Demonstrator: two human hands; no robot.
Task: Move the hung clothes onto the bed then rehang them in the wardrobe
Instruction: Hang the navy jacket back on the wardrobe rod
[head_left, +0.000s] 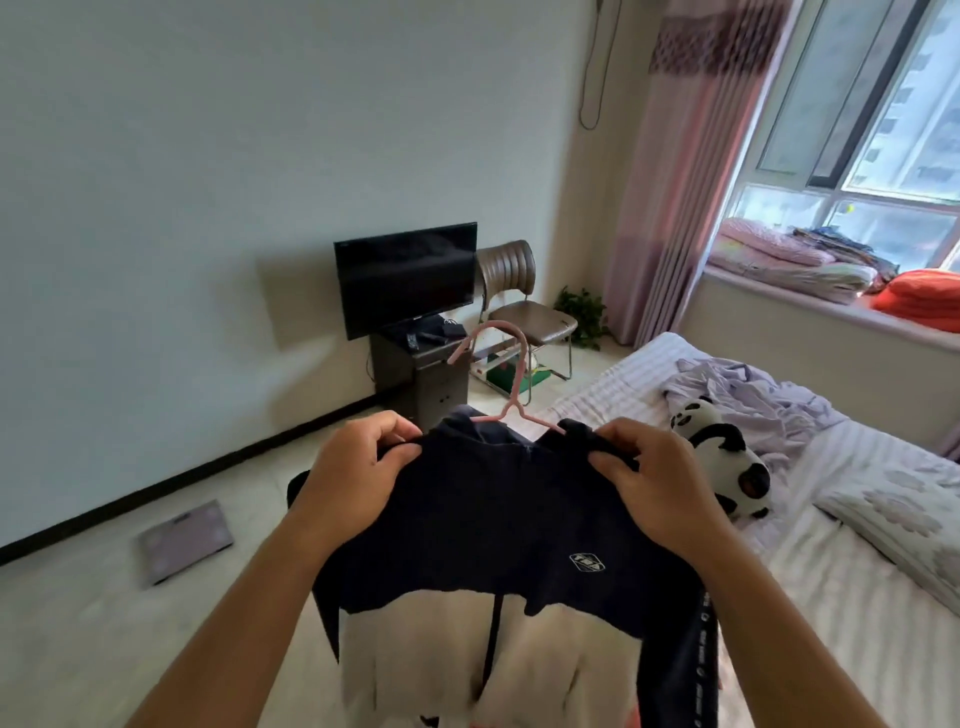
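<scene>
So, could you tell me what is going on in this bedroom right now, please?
A person is holding a navy and white jacket up in front of them. The left hand grips one shoulder and the right hand grips the other. The jacket sits on a pink hanger, whose hook sticks up above the collar. The bed lies to the right, with a panda plush toy on it. No wardrobe is in view.
</scene>
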